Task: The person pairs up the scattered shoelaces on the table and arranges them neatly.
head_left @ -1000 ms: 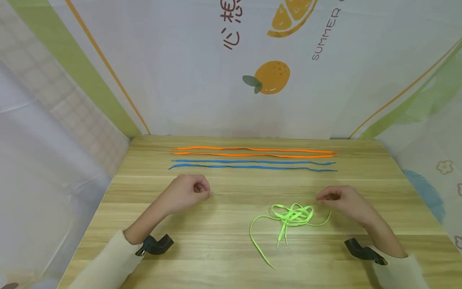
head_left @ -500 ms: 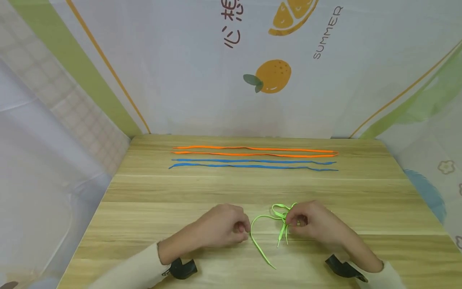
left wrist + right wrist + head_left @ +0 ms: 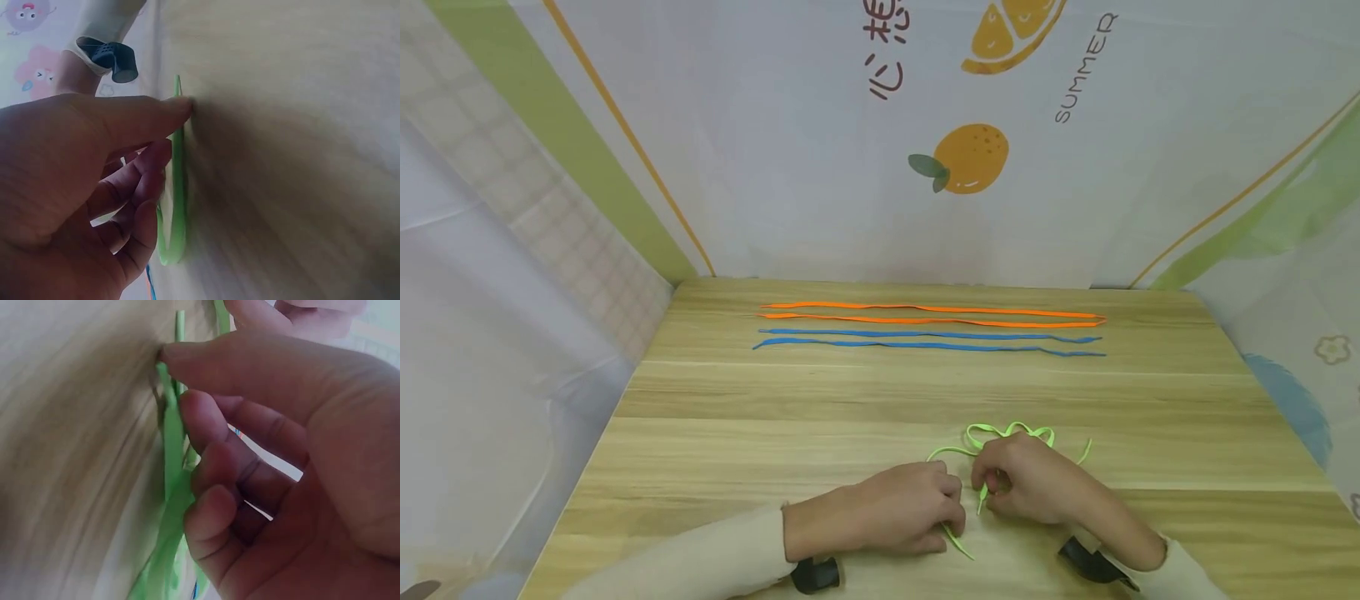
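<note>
A lime-green flat shoelace [image 3: 982, 493] lies in a loose, looped bundle on the wooden table [image 3: 700, 433], partly covered by both hands. My left hand [image 3: 902, 508] is low over the strand that curves out to the left. Its thumb reaches across this green strand [image 3: 179, 187] in the left wrist view, with a gap between thumb and index finger. My right hand [image 3: 1037, 479] is over the bundle, its fingers beside the front lace ends. In the right wrist view its thumb and index fingertips are apart, close against the green lace [image 3: 173, 444].
Two orange lace strands [image 3: 925, 320], joined at their right end, lie straight across the back of the table. Two blue laces [image 3: 880, 344] run parallel in front of them. A printed white cloth [image 3: 820, 192] hangs behind the table.
My left hand has moved right and toward me to the green lace's left strand. The right hand came left onto the bundle, then shifted slightly toward its front ends.
</note>
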The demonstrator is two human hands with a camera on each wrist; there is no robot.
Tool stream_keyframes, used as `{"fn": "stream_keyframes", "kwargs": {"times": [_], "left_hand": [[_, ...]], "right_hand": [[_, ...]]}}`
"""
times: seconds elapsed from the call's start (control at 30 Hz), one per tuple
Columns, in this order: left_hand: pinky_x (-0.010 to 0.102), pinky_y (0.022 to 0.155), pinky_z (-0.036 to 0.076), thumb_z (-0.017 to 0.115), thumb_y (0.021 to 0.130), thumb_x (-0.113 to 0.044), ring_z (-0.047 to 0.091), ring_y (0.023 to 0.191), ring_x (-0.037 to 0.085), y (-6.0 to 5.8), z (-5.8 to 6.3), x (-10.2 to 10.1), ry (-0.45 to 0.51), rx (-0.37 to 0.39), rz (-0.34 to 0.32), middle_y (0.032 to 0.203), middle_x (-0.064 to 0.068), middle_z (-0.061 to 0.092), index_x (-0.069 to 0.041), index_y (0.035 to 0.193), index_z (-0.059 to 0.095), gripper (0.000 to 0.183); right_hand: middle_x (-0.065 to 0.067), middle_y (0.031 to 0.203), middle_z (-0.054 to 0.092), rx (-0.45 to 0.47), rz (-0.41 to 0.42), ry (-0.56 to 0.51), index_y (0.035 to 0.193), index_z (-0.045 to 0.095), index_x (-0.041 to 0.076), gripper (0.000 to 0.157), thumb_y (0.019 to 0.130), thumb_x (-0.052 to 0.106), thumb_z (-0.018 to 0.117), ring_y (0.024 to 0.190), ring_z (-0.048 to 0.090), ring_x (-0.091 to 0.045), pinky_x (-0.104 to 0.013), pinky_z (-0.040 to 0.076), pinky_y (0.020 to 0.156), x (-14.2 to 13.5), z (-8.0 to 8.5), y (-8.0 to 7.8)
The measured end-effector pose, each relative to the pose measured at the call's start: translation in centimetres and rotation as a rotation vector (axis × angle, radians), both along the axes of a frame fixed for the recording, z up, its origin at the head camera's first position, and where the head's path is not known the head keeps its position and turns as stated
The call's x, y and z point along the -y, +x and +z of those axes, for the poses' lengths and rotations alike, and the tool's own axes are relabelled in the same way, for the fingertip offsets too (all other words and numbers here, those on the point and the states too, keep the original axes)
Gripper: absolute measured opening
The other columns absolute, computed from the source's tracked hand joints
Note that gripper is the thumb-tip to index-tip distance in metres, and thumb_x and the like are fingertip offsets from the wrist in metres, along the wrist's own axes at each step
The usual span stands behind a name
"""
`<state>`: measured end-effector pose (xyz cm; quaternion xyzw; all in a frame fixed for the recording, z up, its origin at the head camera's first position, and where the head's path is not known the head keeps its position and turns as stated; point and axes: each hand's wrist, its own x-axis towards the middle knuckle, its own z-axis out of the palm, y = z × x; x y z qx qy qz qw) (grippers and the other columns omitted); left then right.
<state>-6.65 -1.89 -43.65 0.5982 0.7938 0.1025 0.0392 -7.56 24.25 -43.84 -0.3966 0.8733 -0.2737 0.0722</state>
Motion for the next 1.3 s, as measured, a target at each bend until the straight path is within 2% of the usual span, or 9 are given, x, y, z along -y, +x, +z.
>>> {"fn": "stream_keyframes", "kwargs": {"times": [0.17, 0.33, 0.67, 0.73, 0.83, 0.93, 1.03, 1.17, 1.3], "left_hand": [[0.009, 0.075, 0.038, 0.09, 0.093, -0.032, 0.05, 0.083, -0.003, -0.1, -0.1, -0.1, -0.012, 0.03, 0.034, 0.091, -0.017, 0.065, -0.028, 0.096, 0.082, 0.009], [0.01, 0.075, 0.041, 0.09, 0.093, -0.034, 0.05, 0.082, -0.005, -0.2, -0.1, 0.1, -0.025, 0.07, 0.099, 0.083, -0.018, 0.059, -0.028, 0.086, 0.078, 0.015], [0.012, 0.075, 0.043, 0.083, 0.099, -0.028, 0.051, 0.081, -0.004, 0.0, -0.6, 0.7, -0.049, 0.054, 0.135, 0.082, -0.019, 0.056, -0.029, 0.084, 0.073, 0.018], [0.012, 0.076, 0.042, 0.081, 0.1, -0.025, 0.05, 0.082, -0.004, 0.0, -0.4, 1.0, -0.054, 0.114, 0.159, 0.083, -0.02, 0.055, -0.029, 0.085, 0.071, 0.018], [0.013, 0.078, 0.043, 0.079, 0.103, -0.021, 0.049, 0.083, -0.004, -0.3, 0.0, 1.8, -0.009, 0.275, 0.19, 0.085, -0.02, 0.054, -0.026, 0.088, 0.07, 0.018], [0.015, 0.081, 0.045, 0.076, 0.105, -0.016, 0.052, 0.084, -0.003, -0.9, 0.9, 3.1, 0.091, 0.437, 0.211, 0.088, -0.02, 0.056, -0.023, 0.091, 0.07, 0.017], [0.02, 0.082, 0.051, 0.074, 0.108, -0.017, 0.056, 0.086, -0.001, -1.5, 1.9, 4.8, 0.208, 0.581, 0.247, 0.092, -0.019, 0.061, -0.021, 0.097, 0.071, 0.012], [0.026, 0.078, 0.054, 0.072, 0.109, -0.019, 0.061, 0.087, 0.004, -2.1, 2.8, 7.3, 0.339, 0.709, 0.353, 0.094, -0.016, 0.066, -0.021, 0.101, 0.072, 0.009], [0.031, 0.079, 0.053, 0.068, 0.11, -0.018, 0.065, 0.091, 0.013, -2.6, 3.5, 9.8, 0.417, 0.745, 0.454, 0.096, -0.009, 0.07, -0.018, 0.101, 0.07, 0.01]], "right_hand": [[0.021, 0.08, 0.059, -0.03, 0.024, -0.043, 0.088, 0.077, 0.024, 0.031, 0.075, -0.003, 0.087, 0.073, 0.053, 0.004, -0.022, 0.048, 0.068, -0.2, -0.4, -0.1], [0.02, 0.082, 0.06, 0.0, 0.05, -0.092, 0.091, 0.077, 0.022, 0.03, 0.079, -0.002, 0.09, 0.074, 0.055, 0.004, -0.019, 0.05, 0.064, -0.5, -0.9, -0.3], [0.021, 0.087, 0.051, -0.063, 0.099, 0.012, 0.086, 0.066, 0.027, 0.028, 0.094, 0.01, 0.086, 0.078, 0.049, 0.006, -0.019, 0.046, 0.068, -0.6, -1.1, -0.2], [0.02, 0.088, 0.051, -0.079, 0.12, 0.025, 0.086, 0.064, 0.027, 0.027, 0.097, 0.01, 0.082, 0.08, 0.049, 0.006, -0.018, 0.047, 0.069, -0.5, -1.2, -0.1], [0.02, 0.09, 0.05, -0.051, 0.141, -0.013, 0.09, 0.063, 0.026, 0.026, 0.101, 0.009, 0.078, 0.081, 0.048, 0.006, -0.018, 0.047, 0.07, -0.8, -1.3, 0.0], [0.019, 0.09, 0.05, 0.002, 0.171, -0.129, 0.096, 0.062, 0.024, 0.024, 0.103, 0.006, 0.076, 0.08, 0.046, 0.006, -0.018, 0.045, 0.068, -1.7, -1.4, -0.3], [0.018, 0.092, 0.05, 0.069, 0.166, -0.23, 0.101, 0.062, 0.023, 0.023, 0.105, 0.002, 0.072, 0.08, 0.046, 0.004, -0.02, 0.044, 0.066, -2.8, -0.6, -0.5], [0.009, 0.098, 0.054, 0.184, 0.138, -0.365, 0.104, 0.06, 0.016, 0.026, 0.106, -0.01, 0.062, 0.084, 0.052, -0.008, -0.026, 0.048, 0.068, -4.2, 1.1, -0.6], [-0.01, 0.107, 0.054, 0.274, 0.167, -0.548, 0.105, 0.055, 0.007, 0.036, 0.1, -0.028, 0.048, 0.093, 0.052, -0.023, -0.037, 0.047, 0.068, -6.0, 1.8, -0.9]]}}
